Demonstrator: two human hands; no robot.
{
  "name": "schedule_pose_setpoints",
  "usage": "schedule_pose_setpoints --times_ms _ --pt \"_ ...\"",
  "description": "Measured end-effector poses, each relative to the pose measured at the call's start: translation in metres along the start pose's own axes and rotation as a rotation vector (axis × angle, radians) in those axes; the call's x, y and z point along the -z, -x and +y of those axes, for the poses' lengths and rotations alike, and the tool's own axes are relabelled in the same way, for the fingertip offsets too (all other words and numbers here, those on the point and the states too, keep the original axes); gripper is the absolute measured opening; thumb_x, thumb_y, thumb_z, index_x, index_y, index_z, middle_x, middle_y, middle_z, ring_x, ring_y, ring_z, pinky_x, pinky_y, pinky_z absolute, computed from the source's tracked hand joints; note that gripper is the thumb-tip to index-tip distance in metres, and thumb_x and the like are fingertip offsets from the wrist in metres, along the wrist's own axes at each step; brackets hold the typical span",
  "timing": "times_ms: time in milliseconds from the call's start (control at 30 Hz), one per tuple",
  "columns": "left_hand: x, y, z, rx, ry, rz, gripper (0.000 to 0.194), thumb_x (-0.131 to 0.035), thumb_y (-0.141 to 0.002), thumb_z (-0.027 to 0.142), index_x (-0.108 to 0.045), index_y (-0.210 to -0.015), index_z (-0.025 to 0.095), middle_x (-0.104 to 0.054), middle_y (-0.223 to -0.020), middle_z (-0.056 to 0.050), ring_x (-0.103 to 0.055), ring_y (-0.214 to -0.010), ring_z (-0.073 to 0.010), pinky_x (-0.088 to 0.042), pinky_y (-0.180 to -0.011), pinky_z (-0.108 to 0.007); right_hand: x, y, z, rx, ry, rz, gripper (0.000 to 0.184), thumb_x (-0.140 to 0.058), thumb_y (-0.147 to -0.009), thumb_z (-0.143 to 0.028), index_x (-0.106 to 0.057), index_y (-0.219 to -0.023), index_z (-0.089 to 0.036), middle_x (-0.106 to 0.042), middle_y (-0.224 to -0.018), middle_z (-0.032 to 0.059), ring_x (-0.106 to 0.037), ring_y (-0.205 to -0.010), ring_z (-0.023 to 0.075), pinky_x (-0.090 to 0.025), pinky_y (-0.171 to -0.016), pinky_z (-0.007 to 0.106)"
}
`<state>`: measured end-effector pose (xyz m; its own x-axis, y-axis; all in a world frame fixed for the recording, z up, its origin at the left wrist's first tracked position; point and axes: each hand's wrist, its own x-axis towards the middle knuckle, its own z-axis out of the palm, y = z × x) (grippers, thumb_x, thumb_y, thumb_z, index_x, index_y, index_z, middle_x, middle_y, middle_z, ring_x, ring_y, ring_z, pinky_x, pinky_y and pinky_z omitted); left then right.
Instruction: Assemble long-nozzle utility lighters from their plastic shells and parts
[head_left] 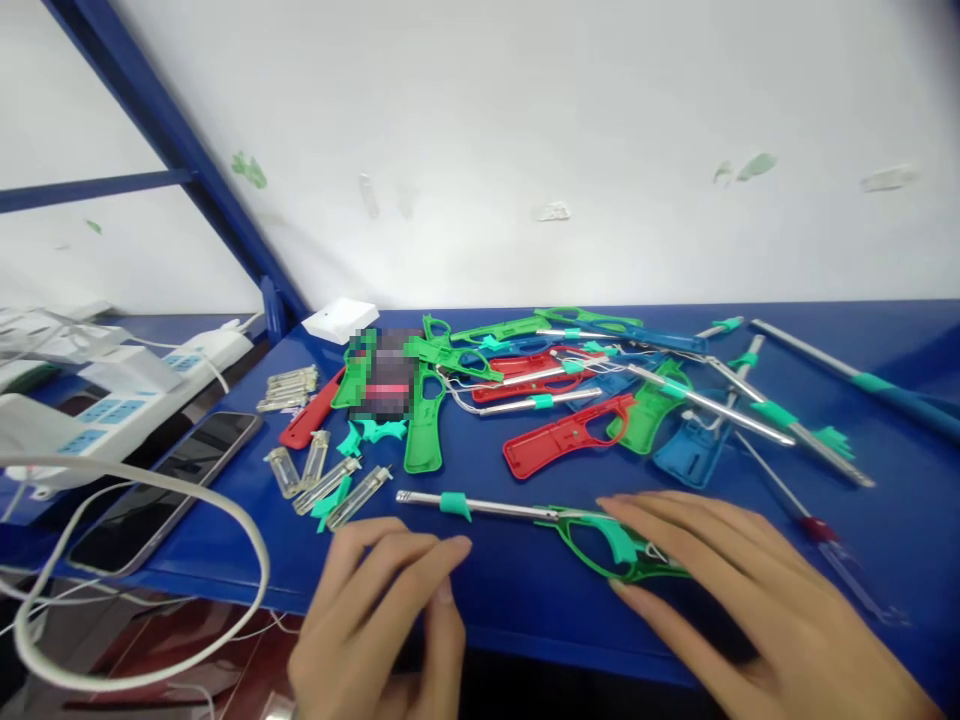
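Note:
My right hand [750, 590] holds a green lighter half-shell [581, 545] near the table's front, fingers on its far edge and thumb on its near edge. A silver lighter tube [502, 508] with a teal clip [455, 504] lies along the shell and points left. A teal trigger [619, 540] sits in the shell; the handle end is hidden under my palm. My left hand [382, 610] hovers left of it, fingers curled and thumb against the index finger; anything pinched there cannot be made out. Clear fuel tanks [360, 497] lie just beyond my left hand.
Behind lie a red half-shell [566, 438], a blue half-shell [686, 455], several green ones and more metal tubes [716, 405]. A screwdriver [817, 530] is at the right. Leftward are a phone [165, 490], a power strip [120, 410] and a looped white cable [259, 560].

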<state>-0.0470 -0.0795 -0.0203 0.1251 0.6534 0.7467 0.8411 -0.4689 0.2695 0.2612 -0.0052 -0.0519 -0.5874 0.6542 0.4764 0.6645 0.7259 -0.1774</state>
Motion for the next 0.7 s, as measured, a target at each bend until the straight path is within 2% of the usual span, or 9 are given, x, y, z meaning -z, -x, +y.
schedule_pose_setpoints --times_ms 133,267,400,467,533,600,700 --pt "0.024 -0.009 -0.022 0.136 -0.211 0.019 0.041 -0.067 -0.096 -0.004 -0.072 -0.123 0.026 -0.075 -0.109 -0.004 -0.064 -0.104 -0.0247 -0.055 -0.094 -0.044 -0.008 0.009 0.011 -0.043 -0.045 0.009 0.051 -0.065 -0.109 -0.05 -0.06 -0.158 -0.039 -0.075 -0.147 0.001 -0.073 -0.132 0.033 -0.069 -0.103 0.054" --pt "0.035 -0.018 -0.037 0.175 -0.222 -0.061 0.029 -0.067 -0.106 0.01 -0.075 -0.126 0.029 -0.074 -0.121 -0.005 -0.066 -0.115 -0.0265 -0.056 -0.103 -0.048 -0.009 0.006 0.011 -0.04 -0.062 0.001 0.047 -0.064 -0.11 -0.051 -0.062 -0.156 -0.041 -0.075 -0.146 -0.0007 -0.074 -0.131 0.0322 -0.069 -0.105 0.053" --pt "0.024 -0.028 -0.036 0.136 -0.126 -0.289 0.029 -0.067 -0.11 0.022 -0.075 -0.138 0.027 -0.074 -0.135 -0.008 -0.066 -0.128 -0.0298 -0.057 -0.111 -0.054 -0.004 -0.002 0.006 -0.053 -0.065 0.038 0.046 -0.06 -0.113 -0.056 -0.059 -0.156 -0.04 -0.079 -0.14 -0.0004 -0.076 -0.126 0.0294 -0.071 -0.101 0.051" --pt "0.015 -0.034 -0.035 0.125 -0.08 -0.373 0.026 -0.067 -0.111 0.024 -0.077 -0.135 0.027 -0.076 -0.132 -0.009 -0.068 -0.125 -0.03 -0.059 -0.108 -0.054 -0.001 -0.005 0.004 -0.057 -0.046 0.056 0.047 -0.057 -0.114 -0.058 -0.06 -0.157 -0.04 -0.08 -0.137 0.0002 -0.078 -0.121 0.0302 -0.072 -0.097 0.053" --pt "0.008 -0.039 -0.036 0.117 -0.051 -0.416 0.02 -0.068 -0.111 0.023 -0.081 -0.125 0.027 -0.078 -0.123 -0.007 -0.071 -0.117 -0.0286 -0.06 -0.103 -0.051 0.001 -0.008 0.003 -0.044 -0.05 0.051 0.044 -0.056 -0.114 -0.058 -0.063 -0.154 -0.042 -0.08 -0.135 -0.0007 -0.08 -0.118 0.0292 -0.073 -0.095 0.051" --pt "0.004 -0.042 -0.037 0.113 -0.031 -0.444 0.018 -0.067 -0.111 0.02 -0.083 -0.118 0.027 -0.079 -0.116 -0.005 -0.072 -0.11 -0.0269 -0.061 -0.099 -0.048 0.002 -0.011 0.002 -0.033 -0.085 0.044 0.038 -0.058 -0.114 -0.055 -0.067 -0.149 -0.043 -0.081 -0.133 -0.0018 -0.08 -0.117 0.0261 -0.073 -0.094 0.044" --pt "0.0 -0.043 -0.036 0.101 0.005 -0.471 0.019 -0.066 -0.112 0.017 -0.082 -0.116 0.025 -0.078 -0.112 -0.005 -0.07 -0.104 -0.0248 -0.061 -0.094 -0.044 0.002 -0.012 0.001 -0.045 -0.147 0.014 0.037 -0.059 -0.114 -0.05 -0.068 -0.149 -0.043 -0.079 -0.135 -0.0009 -0.078 -0.123 0.0241 -0.071 -0.097 0.038"
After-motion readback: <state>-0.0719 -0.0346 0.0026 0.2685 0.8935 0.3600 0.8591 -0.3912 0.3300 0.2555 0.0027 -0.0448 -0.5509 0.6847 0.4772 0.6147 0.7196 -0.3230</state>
